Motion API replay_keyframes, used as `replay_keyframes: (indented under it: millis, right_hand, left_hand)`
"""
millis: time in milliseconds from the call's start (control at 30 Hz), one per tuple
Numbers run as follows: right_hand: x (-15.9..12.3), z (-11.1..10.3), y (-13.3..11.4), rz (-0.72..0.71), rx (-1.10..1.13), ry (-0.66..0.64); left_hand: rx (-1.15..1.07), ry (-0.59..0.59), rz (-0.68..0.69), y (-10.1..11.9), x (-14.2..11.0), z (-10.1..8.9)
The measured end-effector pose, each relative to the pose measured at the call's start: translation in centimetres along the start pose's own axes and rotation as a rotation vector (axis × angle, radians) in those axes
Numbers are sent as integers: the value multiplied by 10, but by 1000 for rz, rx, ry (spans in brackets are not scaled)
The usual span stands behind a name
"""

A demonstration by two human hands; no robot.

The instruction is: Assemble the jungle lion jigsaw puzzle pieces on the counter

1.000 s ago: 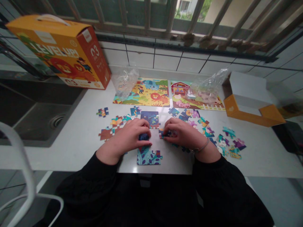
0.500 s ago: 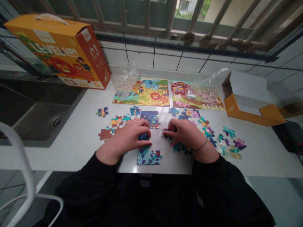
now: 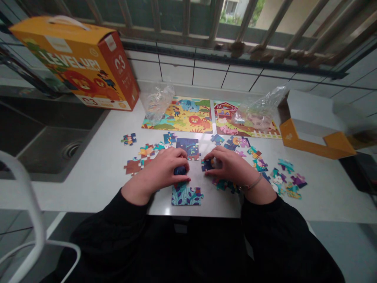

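Note:
My left hand (image 3: 167, 167) is curled over a dark blue puzzle piece (image 3: 180, 170), its thumb and fingers on either side. Just above that hand lies a joined dark blue puzzle section (image 3: 187, 146). Below it is a teal puzzle section with purple leaves (image 3: 185, 196). To the right, my right hand (image 3: 231, 163) has its thumb and fingers around another dark puzzle piece (image 3: 207, 164), partly covered by the fingertips. More teal puzzle pieces (image 3: 223, 185) lie under and below the right hand.
Loose pieces (image 3: 132, 167) lie left, others (image 3: 277, 179) right. Behind are a safari picture (image 3: 194, 112) and a farm picture (image 3: 226, 129), with crumpled plastic bags (image 3: 159, 104) on them. A yellow box (image 3: 79, 70) stands beside the sink (image 3: 53, 145); an open box (image 3: 315, 137) is right.
My right hand's fingers have spread somewhat around the dark piece, so more of it shows. My left hand stays on its piece. The view has shifted slightly.

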State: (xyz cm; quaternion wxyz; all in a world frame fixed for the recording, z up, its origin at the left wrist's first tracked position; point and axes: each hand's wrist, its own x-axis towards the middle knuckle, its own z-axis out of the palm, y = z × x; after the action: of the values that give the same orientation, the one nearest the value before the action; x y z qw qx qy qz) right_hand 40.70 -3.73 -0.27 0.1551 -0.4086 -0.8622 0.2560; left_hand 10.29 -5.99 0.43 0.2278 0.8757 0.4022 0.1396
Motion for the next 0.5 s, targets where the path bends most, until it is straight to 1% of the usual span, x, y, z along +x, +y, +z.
replay_keyframes:
  millis: [200, 500]
  right_hand:
    - [3, 3, -6, -16, -10, -3]
    - [4, 6, -2, -46, 4, -3]
  left_hand:
    - [17, -7, 6, -4, 0, 3]
    - [19, -2, 16, -3, 0, 1]
